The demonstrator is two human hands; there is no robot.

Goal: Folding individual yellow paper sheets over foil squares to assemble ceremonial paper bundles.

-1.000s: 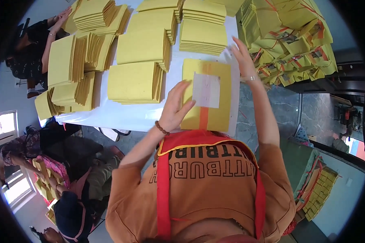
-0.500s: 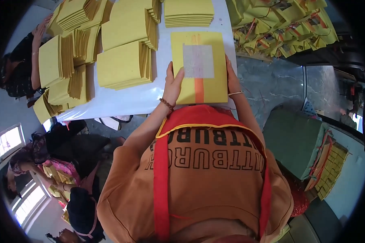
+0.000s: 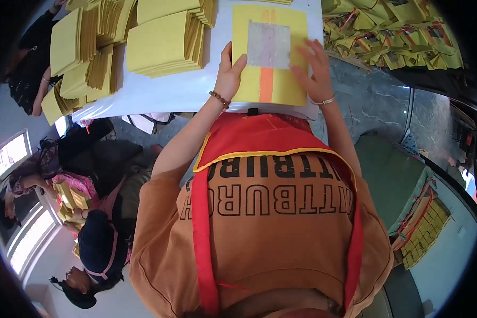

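Observation:
A yellow paper sheet or stack lies in front of me near the table's front edge. A grey-white square and an orange strip mark its top face. My left hand stands at its left edge, thumb and fingers apart, the thumb by the paper. Over the right edge hovers my right hand, its fingers spread and slightly blurred, with nothing in it. Whether the left fingertips press the edge is hard to see.
Several yellow paper stacks cover the left of the white table. Yellow bundles with red ties lie at the far right. A green-covered block stands at my right. Other people sit at the left.
My right hand has come off the right side of the yellow paper and lifted over its edge, fingers spreading. The left hand stays at the left edge. The whole view has shifted.

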